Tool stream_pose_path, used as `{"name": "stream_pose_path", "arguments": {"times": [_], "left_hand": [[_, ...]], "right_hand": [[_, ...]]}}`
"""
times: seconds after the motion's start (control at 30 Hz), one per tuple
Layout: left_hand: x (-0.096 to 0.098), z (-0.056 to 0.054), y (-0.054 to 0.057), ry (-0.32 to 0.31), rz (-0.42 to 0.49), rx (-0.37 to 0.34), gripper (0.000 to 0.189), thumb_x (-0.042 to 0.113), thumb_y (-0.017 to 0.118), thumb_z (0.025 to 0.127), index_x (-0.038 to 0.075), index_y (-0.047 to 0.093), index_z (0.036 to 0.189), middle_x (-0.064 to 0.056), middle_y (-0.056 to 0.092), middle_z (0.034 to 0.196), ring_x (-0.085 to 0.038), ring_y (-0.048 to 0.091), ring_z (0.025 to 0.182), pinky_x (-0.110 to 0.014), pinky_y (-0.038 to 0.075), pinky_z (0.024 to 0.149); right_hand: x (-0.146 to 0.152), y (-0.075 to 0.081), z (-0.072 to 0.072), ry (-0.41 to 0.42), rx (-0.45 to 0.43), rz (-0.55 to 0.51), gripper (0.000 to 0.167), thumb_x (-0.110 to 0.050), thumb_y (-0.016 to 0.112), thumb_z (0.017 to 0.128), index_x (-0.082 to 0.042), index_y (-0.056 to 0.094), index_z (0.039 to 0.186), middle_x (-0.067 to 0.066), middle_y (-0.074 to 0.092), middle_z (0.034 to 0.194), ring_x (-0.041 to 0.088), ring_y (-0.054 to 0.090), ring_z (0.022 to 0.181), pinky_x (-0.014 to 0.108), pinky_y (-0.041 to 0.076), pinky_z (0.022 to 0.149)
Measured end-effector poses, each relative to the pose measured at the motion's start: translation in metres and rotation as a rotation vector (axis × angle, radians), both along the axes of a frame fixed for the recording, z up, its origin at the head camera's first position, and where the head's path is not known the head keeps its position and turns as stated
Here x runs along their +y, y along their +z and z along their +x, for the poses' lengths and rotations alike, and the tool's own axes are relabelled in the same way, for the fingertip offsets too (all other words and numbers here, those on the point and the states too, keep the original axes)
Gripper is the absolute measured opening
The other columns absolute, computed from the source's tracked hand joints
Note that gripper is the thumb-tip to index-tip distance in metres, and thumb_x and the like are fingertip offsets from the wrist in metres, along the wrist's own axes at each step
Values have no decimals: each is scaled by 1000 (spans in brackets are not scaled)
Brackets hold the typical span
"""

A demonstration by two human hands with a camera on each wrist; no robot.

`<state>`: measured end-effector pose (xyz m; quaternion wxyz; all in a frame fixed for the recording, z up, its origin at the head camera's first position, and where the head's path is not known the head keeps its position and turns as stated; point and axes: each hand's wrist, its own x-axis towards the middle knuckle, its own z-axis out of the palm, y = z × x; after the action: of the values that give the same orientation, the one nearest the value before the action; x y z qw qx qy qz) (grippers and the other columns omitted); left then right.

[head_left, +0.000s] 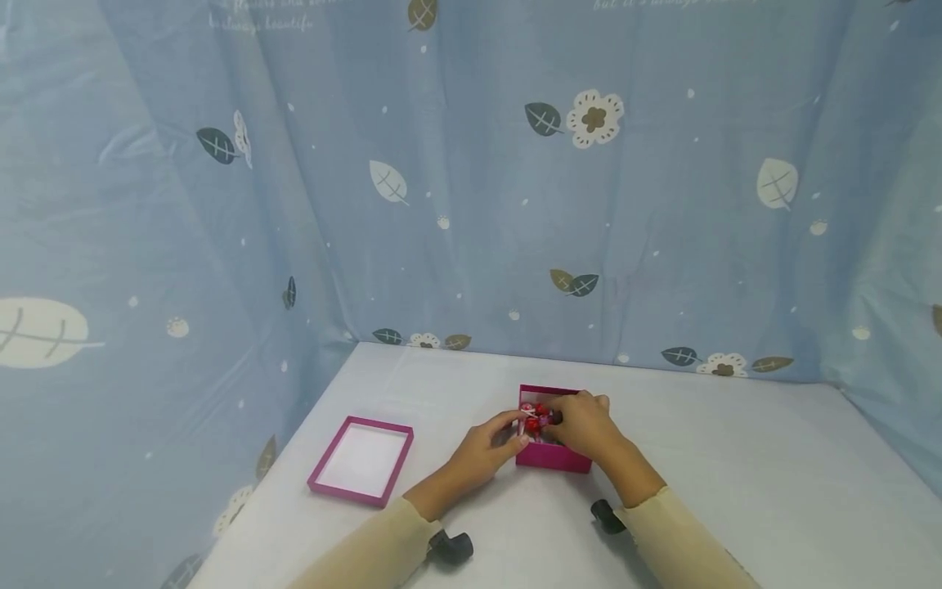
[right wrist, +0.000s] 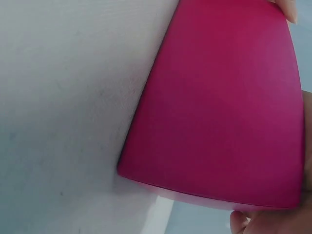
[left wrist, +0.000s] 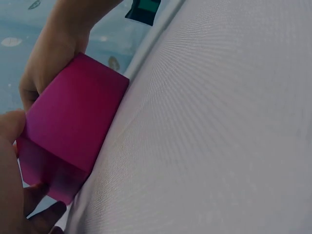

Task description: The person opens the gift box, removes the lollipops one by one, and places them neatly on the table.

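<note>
A magenta box (head_left: 553,457) stands uncovered on the table, with red-wrapped lollipops (head_left: 533,424) and white sticks showing at its left inside. My left hand (head_left: 478,450) grips the box's left side, thumb by the front corner and fingers against the outer wall. From the right, my right hand (head_left: 587,425) reaches over the rim, its fingertips inside among the lollipops; I cannot tell whether they pinch one. In the left wrist view the magenta box (left wrist: 78,117) hides the right fingertips. The box's front wall (right wrist: 219,107) fills much of the right wrist view.
A shallow magenta lid (head_left: 361,461) lies to the left, its white inside facing up. The table (head_left: 736,458) has a white cloth. Blue leaf-print curtains (head_left: 471,245) stand behind and at the sides. A black wrist device (head_left: 450,549) shows under the left sleeve.
</note>
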<state>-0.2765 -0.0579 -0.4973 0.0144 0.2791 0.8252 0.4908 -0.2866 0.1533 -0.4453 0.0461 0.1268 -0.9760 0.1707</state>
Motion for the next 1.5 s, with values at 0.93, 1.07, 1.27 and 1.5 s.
{"name": "stream_pose_path", "arguments": {"times": [0.93, 1.07, 1.27, 1.5], "left_hand": [[1, -4, -4, 32, 5, -34, 50, 50, 61, 93, 31, 54, 138, 3, 49, 143, -22, 48, 129, -47, 37, 106], [1, -4, -4, 39, 8, -42, 51, 52, 61, 91, 33, 54, 138, 4, 50, 143, -20, 47, 130, -49, 35, 107], [1, -4, -4, 40, 14, -57, 50, 50, 62, 92, 32, 55, 138, 4, 50, 142, -20, 46, 131, -49, 34, 108], [2, -3, -2, 43, 10, -65, 48, 45, 63, 93, 32, 54, 138, 4, 49, 143, -20, 47, 130, -46, 36, 108]], "right_hand": [[52, 10, 16, -116, 59, -510, 41, -31, 61, 97, -12, 58, 134, 10, 66, 114, 27, 55, 100, 39, 50, 76], [67, 8, 15, -130, 91, -524, 40, -30, 61, 97, -10, 59, 132, 9, 67, 109, 26, 56, 97, 37, 48, 72], [87, 2, 12, -166, 104, -513, 41, -32, 61, 98, -7, 59, 130, 10, 68, 107, 27, 56, 98, 34, 48, 69], [104, -10, 6, -199, 55, -464, 38, -29, 61, 97, -6, 60, 127, 13, 68, 108, 29, 57, 98, 37, 50, 72]]}}
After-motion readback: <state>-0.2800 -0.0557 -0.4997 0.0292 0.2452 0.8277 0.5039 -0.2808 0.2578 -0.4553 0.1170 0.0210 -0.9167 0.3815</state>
